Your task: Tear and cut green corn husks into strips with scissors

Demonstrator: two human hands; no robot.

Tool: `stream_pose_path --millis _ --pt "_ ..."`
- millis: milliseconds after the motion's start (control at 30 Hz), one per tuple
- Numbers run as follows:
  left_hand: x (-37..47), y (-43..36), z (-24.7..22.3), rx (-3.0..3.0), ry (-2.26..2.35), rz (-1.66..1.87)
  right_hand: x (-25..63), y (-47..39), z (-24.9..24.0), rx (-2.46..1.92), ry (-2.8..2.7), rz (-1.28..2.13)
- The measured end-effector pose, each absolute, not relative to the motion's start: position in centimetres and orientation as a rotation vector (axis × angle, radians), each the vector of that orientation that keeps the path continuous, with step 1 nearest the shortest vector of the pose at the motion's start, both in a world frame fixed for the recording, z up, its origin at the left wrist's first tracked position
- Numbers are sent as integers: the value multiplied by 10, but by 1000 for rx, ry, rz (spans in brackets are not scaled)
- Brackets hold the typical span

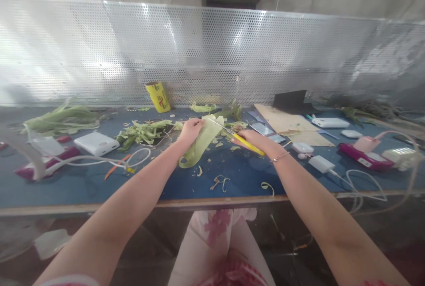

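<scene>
My left hand (191, 130) pinches the upper edge of a broad pale green corn husk (198, 146), which hangs down and curls onto the table. My right hand (252, 139) grips yellow-handled scissors (247, 143). Their metal blades point left and lie across the top of the husk, close to my left fingers. Whether the blades are apart I cannot tell. Small husk scraps (217, 144) are scattered below and around both hands. A heap of cut green strips (144, 133) lies left of my left hand.
A blue table (186, 186) carries white power banks (96, 143), cables, purple power strips (365, 155), a phone (265, 131) and cardboard (282, 120). More husks (63, 117) lie at left. A yellow tube (158, 97) stands before a perforated metal screen (226, 51).
</scene>
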State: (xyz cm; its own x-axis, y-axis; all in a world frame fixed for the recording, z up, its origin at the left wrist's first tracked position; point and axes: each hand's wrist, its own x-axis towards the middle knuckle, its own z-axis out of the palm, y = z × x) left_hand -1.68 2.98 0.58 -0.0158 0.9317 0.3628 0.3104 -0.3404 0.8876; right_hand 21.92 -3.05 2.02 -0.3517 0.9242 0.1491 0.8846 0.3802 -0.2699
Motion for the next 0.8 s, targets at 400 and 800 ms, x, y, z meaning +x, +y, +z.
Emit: stream_pose_path --millis 400,800 --pt "-15 29 8 1554 1274 1369 224 -27 17 -1556 -2368 298" --pt "-17 29 9 1571 1301 1369 224 -28 19 -1560 -2378 310"
